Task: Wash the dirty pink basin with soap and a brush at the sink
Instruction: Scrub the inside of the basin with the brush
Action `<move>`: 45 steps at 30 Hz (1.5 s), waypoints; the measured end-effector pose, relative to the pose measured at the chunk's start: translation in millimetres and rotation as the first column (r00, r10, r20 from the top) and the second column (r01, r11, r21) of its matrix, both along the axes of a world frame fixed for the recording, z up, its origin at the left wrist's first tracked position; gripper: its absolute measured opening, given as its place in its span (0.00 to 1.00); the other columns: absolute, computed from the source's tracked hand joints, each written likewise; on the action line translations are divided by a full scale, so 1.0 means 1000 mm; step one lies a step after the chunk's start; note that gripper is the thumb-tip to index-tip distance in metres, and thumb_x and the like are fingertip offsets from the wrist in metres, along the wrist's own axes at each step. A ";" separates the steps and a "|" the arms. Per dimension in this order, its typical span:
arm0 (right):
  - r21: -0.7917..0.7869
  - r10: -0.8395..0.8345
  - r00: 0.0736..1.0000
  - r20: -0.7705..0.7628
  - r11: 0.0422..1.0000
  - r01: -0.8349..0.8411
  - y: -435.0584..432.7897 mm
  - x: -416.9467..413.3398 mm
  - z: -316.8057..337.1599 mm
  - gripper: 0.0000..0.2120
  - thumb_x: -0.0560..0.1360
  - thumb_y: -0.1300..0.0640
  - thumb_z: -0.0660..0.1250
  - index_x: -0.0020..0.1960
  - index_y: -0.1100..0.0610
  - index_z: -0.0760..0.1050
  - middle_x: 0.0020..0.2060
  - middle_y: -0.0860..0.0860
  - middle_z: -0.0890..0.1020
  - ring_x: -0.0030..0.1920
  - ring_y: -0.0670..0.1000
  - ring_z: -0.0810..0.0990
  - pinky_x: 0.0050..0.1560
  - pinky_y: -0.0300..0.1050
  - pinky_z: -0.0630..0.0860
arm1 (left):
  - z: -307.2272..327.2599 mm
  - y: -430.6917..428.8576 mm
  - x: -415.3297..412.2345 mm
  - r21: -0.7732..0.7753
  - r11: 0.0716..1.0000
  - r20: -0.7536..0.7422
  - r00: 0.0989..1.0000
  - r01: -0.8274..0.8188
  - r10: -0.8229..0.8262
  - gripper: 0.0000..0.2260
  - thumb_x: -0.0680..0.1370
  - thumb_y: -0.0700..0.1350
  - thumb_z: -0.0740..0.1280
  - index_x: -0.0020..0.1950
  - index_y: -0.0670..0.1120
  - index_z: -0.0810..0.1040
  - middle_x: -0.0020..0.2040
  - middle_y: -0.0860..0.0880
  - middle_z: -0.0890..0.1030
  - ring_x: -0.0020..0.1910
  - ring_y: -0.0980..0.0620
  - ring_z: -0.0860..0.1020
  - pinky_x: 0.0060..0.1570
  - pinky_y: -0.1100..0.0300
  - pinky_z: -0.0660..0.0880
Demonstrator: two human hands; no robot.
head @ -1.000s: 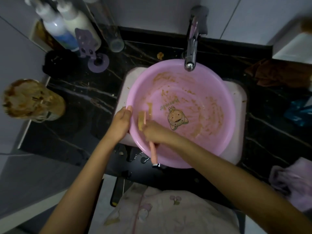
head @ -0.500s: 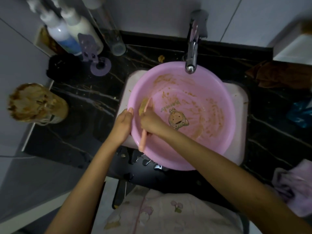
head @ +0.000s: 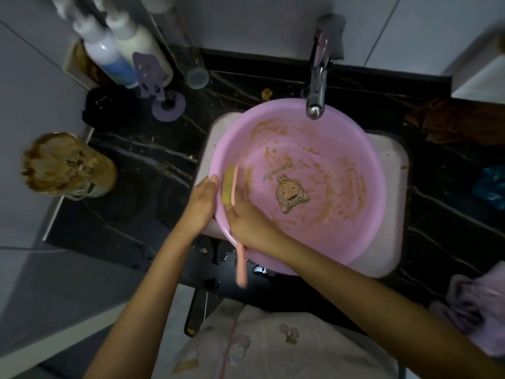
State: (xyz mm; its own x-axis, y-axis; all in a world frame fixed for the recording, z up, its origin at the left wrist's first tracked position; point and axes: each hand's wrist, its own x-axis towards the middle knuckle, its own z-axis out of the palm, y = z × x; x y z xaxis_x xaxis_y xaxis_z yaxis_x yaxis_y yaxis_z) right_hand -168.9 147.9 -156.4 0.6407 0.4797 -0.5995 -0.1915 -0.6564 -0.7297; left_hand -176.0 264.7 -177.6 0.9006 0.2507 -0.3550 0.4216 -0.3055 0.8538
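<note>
The left hand (head: 200, 205) grips the rim of the dirty pink basin (head: 328, 170) in the sink (head: 388, 242). The right hand's (head: 246, 220) fingers curl round a pink brush (head: 232, 187), its bristles against the basin's inner wall.

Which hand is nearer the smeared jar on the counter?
Left. The left hand grips the pink basin at its rim, on the side toward the jar; the right hand holds the brush inside the basin, farther off.

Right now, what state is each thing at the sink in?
pink basin: sitting in the sink, smeared with brown residue
brush: bristles soiled, against the basin's left inner wall
tap: no water visible
left hand: grips the basin's left rim
right hand: grips the brush handle
</note>
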 end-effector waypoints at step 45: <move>0.167 0.066 0.989 -0.135 0.985 -0.043 -0.030 0.019 -0.003 0.23 0.83 0.48 0.48 0.71 0.59 0.64 0.51 0.60 0.79 0.44 0.55 0.79 0.51 0.52 0.76 | 0.002 -0.003 0.007 0.135 0.991 0.091 0.996 0.001 -0.014 0.17 0.84 0.47 0.50 0.47 0.40 0.73 0.38 0.48 0.75 0.37 0.53 0.73 0.38 0.65 0.72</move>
State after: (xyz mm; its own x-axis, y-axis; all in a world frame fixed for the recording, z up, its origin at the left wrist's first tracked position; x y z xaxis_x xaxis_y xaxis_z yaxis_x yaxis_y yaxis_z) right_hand -149.7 118.1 -159.7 0.5266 0.6104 -0.5917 -0.2656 -0.5430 -0.7966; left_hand -169.3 262.1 -175.4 0.9299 0.2837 -0.2343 0.3406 -0.4231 0.8396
